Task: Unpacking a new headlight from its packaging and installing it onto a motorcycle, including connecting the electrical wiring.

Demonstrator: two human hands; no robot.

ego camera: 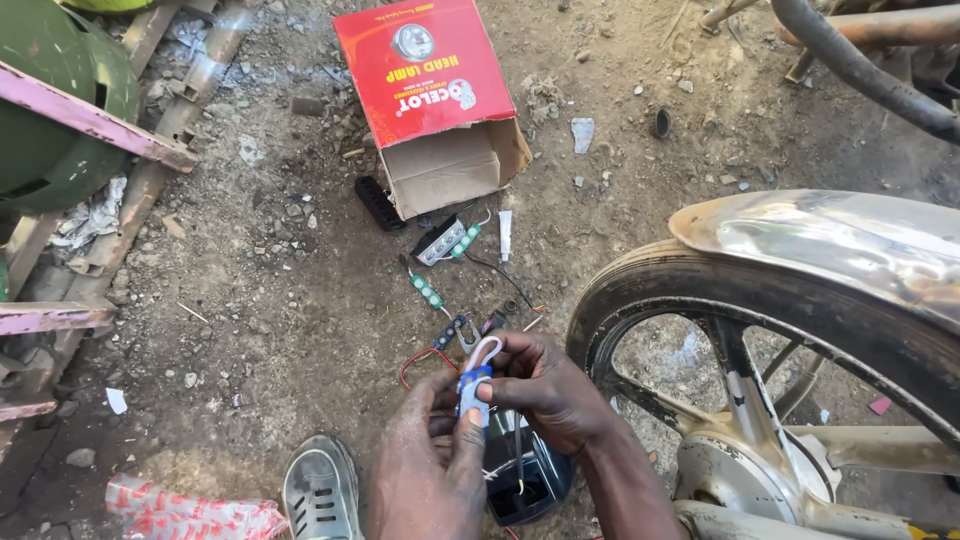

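My left hand (425,465) and my right hand (545,385) meet low in the middle of the head view. Both pinch a small blue part with a white wire loop (477,372) held between the fingertips. Under the hands a black lamp housing (525,480) rests by my knee. On the dirt just beyond the hands lie red and black wires (420,360), small green light strips (428,292) and a small black lamp module (440,242).
An open red cardboard box (435,95) lies on the ground further out. A motorcycle wheel with a chrome mudguard (800,240) fills the right side. A green metal object (50,110) and pink bars sit at the left. My grey shoe (320,490) shows at the bottom.
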